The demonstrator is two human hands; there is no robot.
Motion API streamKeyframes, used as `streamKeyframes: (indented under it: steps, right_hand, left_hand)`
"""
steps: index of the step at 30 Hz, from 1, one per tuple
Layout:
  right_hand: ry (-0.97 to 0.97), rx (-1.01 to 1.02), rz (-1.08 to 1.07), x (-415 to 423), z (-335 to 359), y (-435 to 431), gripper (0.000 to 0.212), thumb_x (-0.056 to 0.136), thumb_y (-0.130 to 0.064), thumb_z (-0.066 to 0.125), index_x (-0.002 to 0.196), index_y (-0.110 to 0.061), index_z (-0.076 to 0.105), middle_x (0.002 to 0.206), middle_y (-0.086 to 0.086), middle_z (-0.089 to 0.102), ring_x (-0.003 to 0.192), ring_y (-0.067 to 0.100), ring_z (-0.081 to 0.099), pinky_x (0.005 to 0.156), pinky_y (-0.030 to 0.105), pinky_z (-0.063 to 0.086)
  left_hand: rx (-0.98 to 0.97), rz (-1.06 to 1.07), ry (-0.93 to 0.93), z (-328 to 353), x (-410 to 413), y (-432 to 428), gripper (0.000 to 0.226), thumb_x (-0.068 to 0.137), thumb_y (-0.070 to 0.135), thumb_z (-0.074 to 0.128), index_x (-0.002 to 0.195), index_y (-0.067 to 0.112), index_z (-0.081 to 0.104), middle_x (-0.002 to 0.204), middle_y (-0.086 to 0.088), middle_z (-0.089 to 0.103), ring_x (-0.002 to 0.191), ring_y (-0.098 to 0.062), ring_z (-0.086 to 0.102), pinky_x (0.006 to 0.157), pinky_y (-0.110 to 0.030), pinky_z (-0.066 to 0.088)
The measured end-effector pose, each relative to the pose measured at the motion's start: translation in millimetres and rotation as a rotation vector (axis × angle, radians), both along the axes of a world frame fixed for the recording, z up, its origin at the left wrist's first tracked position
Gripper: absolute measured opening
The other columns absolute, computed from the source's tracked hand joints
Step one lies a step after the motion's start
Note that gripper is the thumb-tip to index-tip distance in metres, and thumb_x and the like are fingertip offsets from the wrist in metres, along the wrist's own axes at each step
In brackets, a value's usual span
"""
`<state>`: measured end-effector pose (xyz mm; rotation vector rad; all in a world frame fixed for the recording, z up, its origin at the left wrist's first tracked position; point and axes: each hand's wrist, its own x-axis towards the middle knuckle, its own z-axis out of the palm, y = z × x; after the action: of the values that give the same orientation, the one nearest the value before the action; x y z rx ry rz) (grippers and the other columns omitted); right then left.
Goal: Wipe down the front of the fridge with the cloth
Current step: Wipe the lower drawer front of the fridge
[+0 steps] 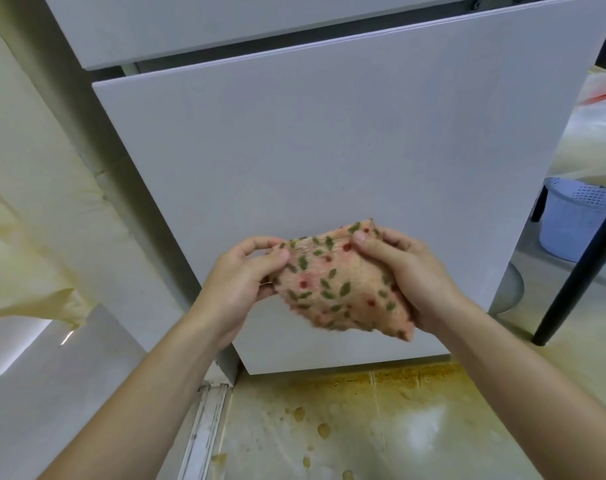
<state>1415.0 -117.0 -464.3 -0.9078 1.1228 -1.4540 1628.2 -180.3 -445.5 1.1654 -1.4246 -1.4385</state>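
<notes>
The white fridge fills the upper view, its lower door (329, 140) facing me and the upper door's bottom edge above it. A pink cloth (339, 282) with green leaves and red dots hangs bunched in front of the lower part of that door. My left hand (242, 278) pinches the cloth's left edge between thumb and fingers. My right hand (408, 271) grips its right side, thumb on top and fingers curled behind. I cannot tell whether the cloth touches the door.
The floor (363, 427) below the fridge is stained yellow-brown with several drips. A black table leg (571, 271) stands right of the fridge, with a pale laundry basket (571, 220) behind it. A cream curtain (28, 271) hangs at left beside a sliding-door track (204, 427).
</notes>
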Motion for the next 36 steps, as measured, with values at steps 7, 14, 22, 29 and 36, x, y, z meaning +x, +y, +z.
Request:
streamKeyframes:
  steps: [7, 14, 22, 29, 36]
  right_hand:
    - [0.222, -0.466, -0.411, 37.7, -11.5, -0.9, 0.021, 0.096, -0.042, 0.064, 0.103, -0.024, 0.071, 0.095, -0.002, 0.070, 0.081, 0.011, 0.070, 0.070, 0.032, 0.055]
    - [1.311, -0.827, -0.779, 38.7, -71.0, -79.2, 0.038, 0.092, -0.002, 0.075, 0.127, -0.014, 0.066, 0.114, 0.007, 0.065, 0.105, 0.023, 0.056, 0.090, 0.043, 0.046]
    - [1.558, -0.791, -0.915, 27.7, -101.6, -93.9, 0.050, 0.104, -0.037, 0.066, 0.151, -0.029, 0.054, 0.158, 0.004, 0.041, 0.151, 0.025, 0.034, 0.125, 0.057, 0.011]
    - [1.526, -0.837, -0.936, 55.5, -20.3, -117.4, 0.058, 0.105, -0.055, 0.056, 0.157, -0.033, 0.042, 0.167, 0.002, 0.028, 0.159, 0.026, 0.021, 0.127, 0.056, 0.003]
    - [1.508, -0.816, -1.108, 135.1, 41.0, -146.5, 0.061, 0.107, -0.063, 0.042, 0.158, -0.031, 0.043, 0.165, 0.008, 0.039, 0.154, 0.036, 0.034, 0.121, 0.066, 0.016]
  left_hand:
    - [-0.190, 0.348, 0.090, 3.9, 16.2, -16.0, 0.015, 0.106, 0.004, 0.051, 0.108, 0.010, 0.064, 0.095, -0.011, 0.080, 0.085, -0.022, 0.079, 0.075, -0.031, 0.064]
    - [-0.325, 0.529, 0.072, -3.8, 41.2, -31.5, 0.018, 0.101, -0.001, 0.049, 0.103, 0.010, 0.063, 0.084, -0.008, 0.076, 0.077, -0.020, 0.074, 0.065, -0.025, 0.059]
    - [-0.762, 0.678, -0.236, -19.8, 62.4, -40.6, 0.022, 0.098, 0.002, 0.056, 0.110, 0.020, 0.061, 0.109, 0.006, 0.066, 0.096, -0.006, 0.065, 0.087, -0.023, 0.053]
    - [-1.113, 0.664, -0.435, -32.4, 67.6, -65.8, 0.045, 0.094, 0.003, 0.057, 0.139, 0.002, 0.052, 0.144, -0.014, 0.049, 0.137, -0.028, 0.045, 0.116, -0.047, 0.039]
    - [-1.196, 0.725, -0.712, -16.8, 105.0, -98.0, 0.063, 0.107, 0.023, 0.042, 0.166, 0.015, 0.020, 0.175, -0.012, 0.012, 0.162, -0.033, 0.003, 0.130, -0.057, 0.005]
